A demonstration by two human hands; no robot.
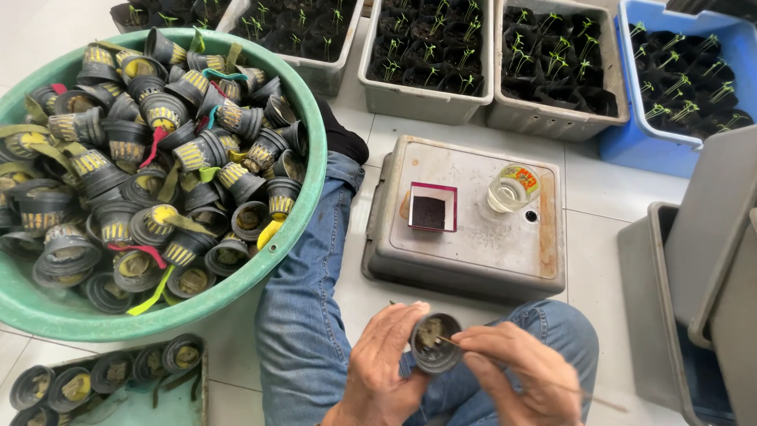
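Hands low centre of frame, over lap. Left hand (384, 364) curled round small black pot (434, 343), mouth tipped up toward camera so filling shows. Right hand (516, 367) pinched shut on thin stick (473, 348), tip resting at pot's mouth. Far left: green basin (303, 211) heaped with like pots, within reach. Centre: upturned grey tub (473, 252) serves as surface for small red-rimmed box (432, 207) and clear jar (512, 188). Upper frame: seedling trays (426, 99).
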